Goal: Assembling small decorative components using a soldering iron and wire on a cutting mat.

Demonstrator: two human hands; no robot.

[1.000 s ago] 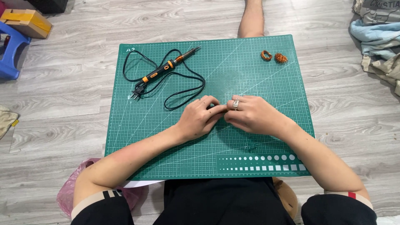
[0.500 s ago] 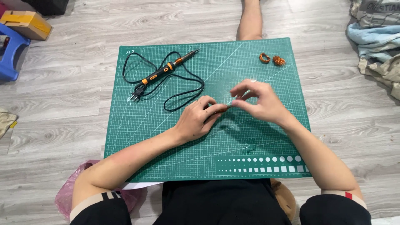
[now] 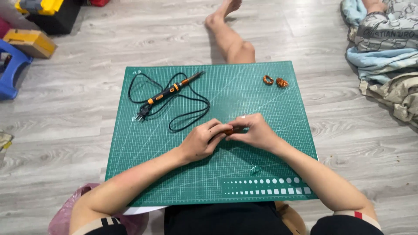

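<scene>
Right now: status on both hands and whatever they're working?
Left hand and right hand pinched together on a small orange-brown piece, over the green cutting mat. Soldering iron and two copper coils lie apart, untouched.

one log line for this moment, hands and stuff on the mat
left hand + right hand: pinch small orange piece | over green cutting mat | soldering iron far left, untouched | two copper coils far right

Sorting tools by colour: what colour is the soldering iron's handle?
Black with orange bands, on the soldering iron; the head view shows it.
</scene>
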